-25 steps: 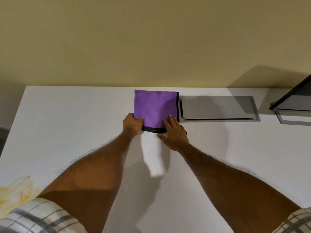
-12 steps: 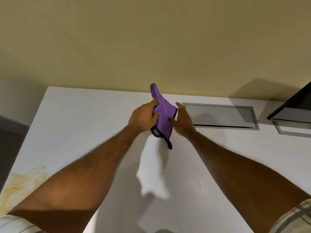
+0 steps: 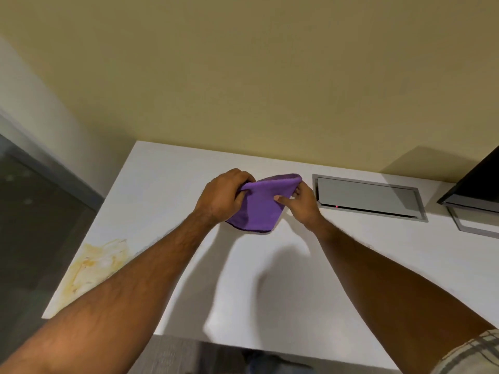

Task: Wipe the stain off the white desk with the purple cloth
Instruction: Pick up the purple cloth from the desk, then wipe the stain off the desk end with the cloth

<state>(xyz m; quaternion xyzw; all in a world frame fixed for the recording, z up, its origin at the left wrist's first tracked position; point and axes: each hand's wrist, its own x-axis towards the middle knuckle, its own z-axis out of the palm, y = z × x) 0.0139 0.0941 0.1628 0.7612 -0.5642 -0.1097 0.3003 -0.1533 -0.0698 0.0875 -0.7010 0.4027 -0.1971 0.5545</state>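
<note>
I hold the purple cloth (image 3: 261,205) above the back middle of the white desk (image 3: 351,265). My left hand (image 3: 222,197) grips its upper left corner. My right hand (image 3: 302,202) pinches its right edge between thumb and fingers. The cloth hangs folded between both hands, its dark-trimmed lower edge close to the desk surface. A yellowish stain (image 3: 94,265) spreads over the desk's front left corner, well to the left of the cloth and partly behind my left forearm.
A grey metal cable hatch (image 3: 370,197) is set into the desk just right of my right hand. A dark monitor (image 3: 478,184) on a grey stand sits at the far right. The desk's left edge drops to a dark floor (image 3: 32,225).
The cloth lay flat on the desk a second ago; both hands lifted it and now spread it between them. The view has shifted right, showing more of the stain.
</note>
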